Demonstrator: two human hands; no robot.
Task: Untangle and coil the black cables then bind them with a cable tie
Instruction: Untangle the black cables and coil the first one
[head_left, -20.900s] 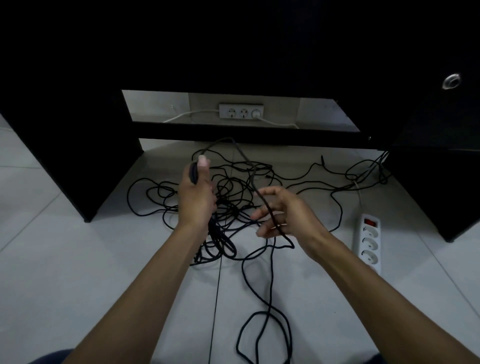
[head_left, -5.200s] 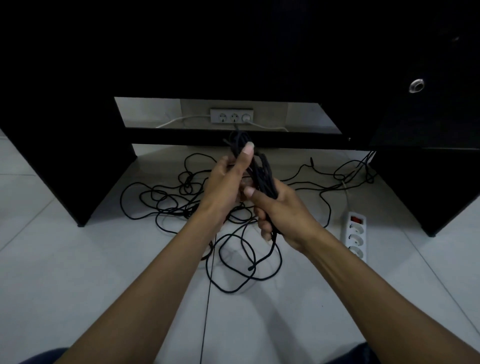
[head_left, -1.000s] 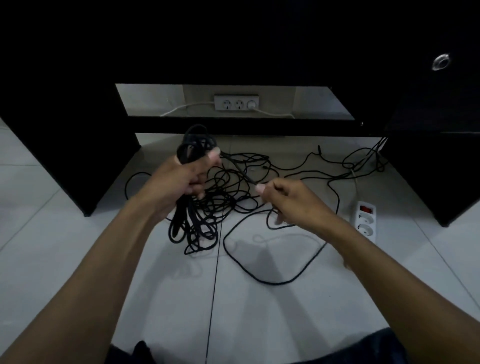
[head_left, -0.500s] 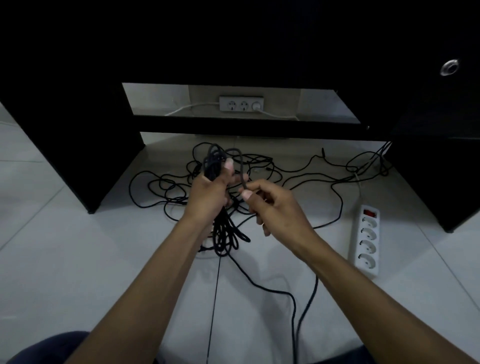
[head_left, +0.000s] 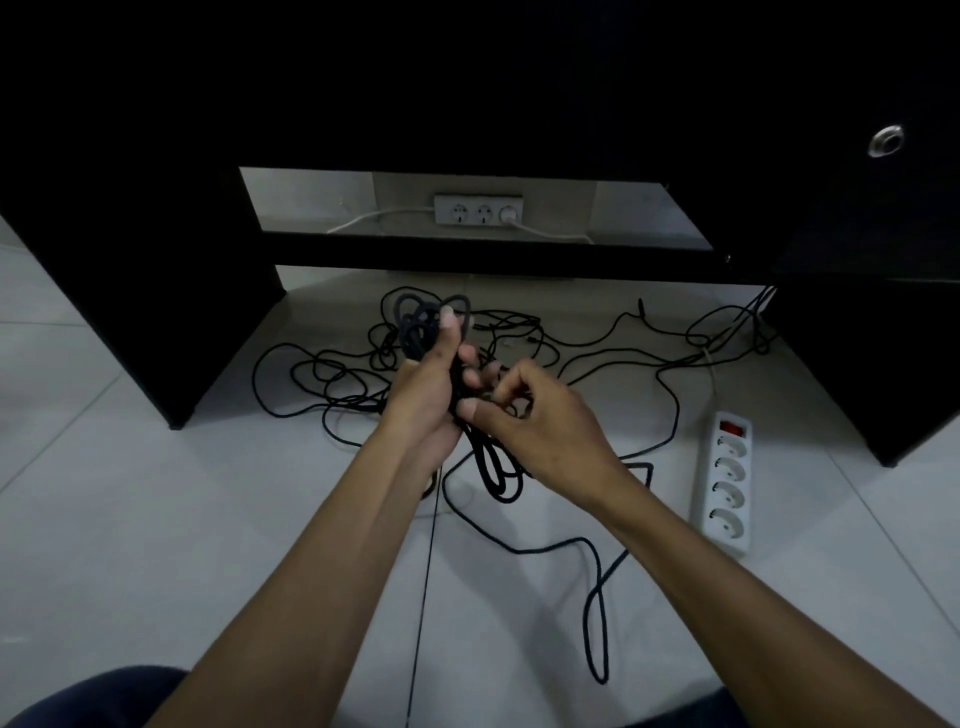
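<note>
My left hand (head_left: 423, 395) grips a coil of black cable (head_left: 415, 325); its loops stick up above my thumb and hang down below my palm to about (head_left: 498, 475). My right hand (head_left: 535, 415) is right beside it, fingers curled and pinching a strand of the same black cable against the coil. A loose length of that cable (head_left: 597, 597) trails over the floor toward me. Behind my hands a tangle of thin black cables (head_left: 332, 379) lies spread on the white tiles. No cable tie is visible.
A white power strip with a red switch (head_left: 727, 483) lies on the floor at the right. A black desk (head_left: 145, 291) stands over the area, with a wall socket strip (head_left: 478, 210) behind it. More black cable runs to the right desk leg (head_left: 727, 332).
Over the last second my right hand came in from the right and joined my left hand at the coil. The loose cable on the floor shifted closer to me.
</note>
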